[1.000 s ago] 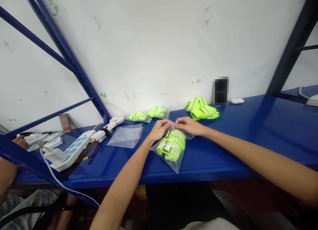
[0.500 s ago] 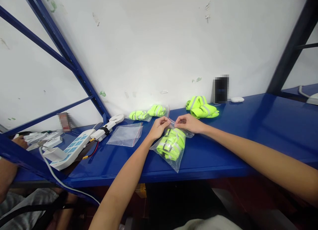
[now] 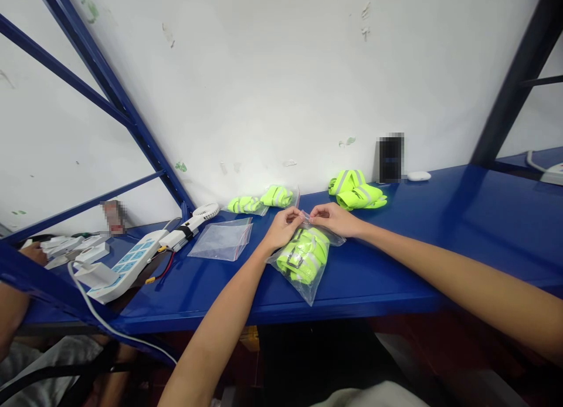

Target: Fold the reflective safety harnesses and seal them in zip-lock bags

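A clear plastic bag point(image 3: 313, 290) with a folded neon-yellow reflective vest point(image 3: 303, 257) inside lies near the front edge of the blue table point(image 3: 378, 278). My left hand point(image 3: 285, 226) pinches the bag's top edge from the left. From the right, my right hand point(image 3: 333, 218) pinches the same edge, its fingertips a short distance from the left ones. Flat clear bags point(image 3: 220, 240) lie left of my left forearm. Behind my hands, two bagged yellow bundles point(image 3: 277, 196) rest by the wall. Loose folded yellow vests point(image 3: 358, 193) sit further right.
A white power strip point(image 3: 134, 263), a small white fan point(image 3: 206, 210) and a cable with yellow plugs point(image 3: 165, 263) are on the left. At the back right stand a dark blurred object point(image 3: 390, 159) and a white case point(image 3: 419, 176). Another person's hand point(image 3: 34, 253) is at far left.
My left fingertips have shifted slightly right along the bag's top edge, nearer my right fingertips. Both hands still pinch the bag.
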A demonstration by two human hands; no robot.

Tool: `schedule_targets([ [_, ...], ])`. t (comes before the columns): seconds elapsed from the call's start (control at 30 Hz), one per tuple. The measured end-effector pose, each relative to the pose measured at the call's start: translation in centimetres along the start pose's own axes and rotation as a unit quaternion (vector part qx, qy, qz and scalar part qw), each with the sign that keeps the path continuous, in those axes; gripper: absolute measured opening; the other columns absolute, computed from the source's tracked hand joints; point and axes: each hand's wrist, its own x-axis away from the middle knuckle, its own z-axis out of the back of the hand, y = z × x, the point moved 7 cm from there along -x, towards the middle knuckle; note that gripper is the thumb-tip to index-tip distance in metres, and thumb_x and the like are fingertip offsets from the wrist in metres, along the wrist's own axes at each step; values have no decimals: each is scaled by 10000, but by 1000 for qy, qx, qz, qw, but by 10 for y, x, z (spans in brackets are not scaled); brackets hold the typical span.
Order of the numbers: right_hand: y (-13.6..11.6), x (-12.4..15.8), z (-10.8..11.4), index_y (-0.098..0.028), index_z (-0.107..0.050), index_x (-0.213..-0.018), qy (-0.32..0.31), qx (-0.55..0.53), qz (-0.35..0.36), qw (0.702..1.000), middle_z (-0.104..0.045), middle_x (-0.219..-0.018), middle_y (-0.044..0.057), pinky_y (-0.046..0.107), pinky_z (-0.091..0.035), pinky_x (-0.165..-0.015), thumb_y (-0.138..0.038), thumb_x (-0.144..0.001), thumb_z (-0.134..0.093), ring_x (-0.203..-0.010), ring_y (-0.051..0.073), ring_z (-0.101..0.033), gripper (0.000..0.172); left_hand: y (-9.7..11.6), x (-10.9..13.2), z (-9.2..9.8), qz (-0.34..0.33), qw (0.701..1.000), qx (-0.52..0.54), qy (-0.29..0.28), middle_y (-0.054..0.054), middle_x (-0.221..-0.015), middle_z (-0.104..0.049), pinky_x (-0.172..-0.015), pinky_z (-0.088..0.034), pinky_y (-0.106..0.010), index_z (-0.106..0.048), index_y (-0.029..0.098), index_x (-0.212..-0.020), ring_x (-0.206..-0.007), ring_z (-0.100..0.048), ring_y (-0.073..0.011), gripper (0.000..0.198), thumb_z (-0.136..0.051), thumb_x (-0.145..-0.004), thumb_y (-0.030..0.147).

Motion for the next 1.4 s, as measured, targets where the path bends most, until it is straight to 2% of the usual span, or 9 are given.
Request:
schedule_targets([
  [0.13, -3, 1, 1, -143, -663, -807, 6, 22, 9, 1000, -608, -699, 10, 258, -378, -603, -477, -795, -599, -637, 134, -506, 340, 3, 1, -2, 7, 1000, -14, -12, -35, -825, -639, -739, -427, -254, -630, 134, -855, -754, -572, -134, 251, -599, -861, 383],
  [0.33, -4, 2, 2, -136, -690, -800, 16, 12, -7, 1000, -649, -711, 33, 268, -409, -618, -481, -760, -628, -653, 155, -546, 353, 8, 2, -3, -2, 1000, -23, -18, -40, -815, -639, -753, -435, -266, -621, 135, -796, -758, -572, -145, 273, -603, -854, 401],
  [0.63, 0, 0, 3, -142, -702, -819, 19, 28, 15, 999, -651, -719, 32, 257, -399, -607, -436, -781, -612, -650, 149, -542, 309, 13, 2, -4, -8, 999, -33, -24, -55, -837, -653, -746, -452, -270, -650, 125, -892, -771, -588, -151, 293, -601, -861, 412],
  [1.0, 0, 1, -2, -147, -658, -795, 3, 75, 33, 997, -597, -673, 6, 239, -367, -581, -384, -807, -550, -620, 133, -504, 260, -5, 3, -8, -1, 1000, -10, -26, -50, -857, -655, -746, -446, -261, -652, 130, -878, -780, -595, -144, 304, -620, -846, 430],
  [1.23, -3, -1, -3, -146, -668, -781, -5, 84, 17, 996, -626, -703, 21, 252, -381, -611, -381, -801, -539, -663, 148, -522, 268, -14, 1, -7, 48, 997, 49, -34, -24, -782, -642, -701, -418, -251, -650, 132, -831, -711, -563, -124, 310, -687, -782, 436],
  [1.4, 1, -6, -5, -152, -647, -701, -45, 63, -27, 997, -575, -651, 1, 250, -349, -576, -384, -763, -569, -614, 129, -472, 252, -31, -6, -1, 126, 984, 123, -31, -6, -700, -629, -645, -390, -247, -610, 126, -695, -633, -533, -105, 306, -772, -661, 384],
])
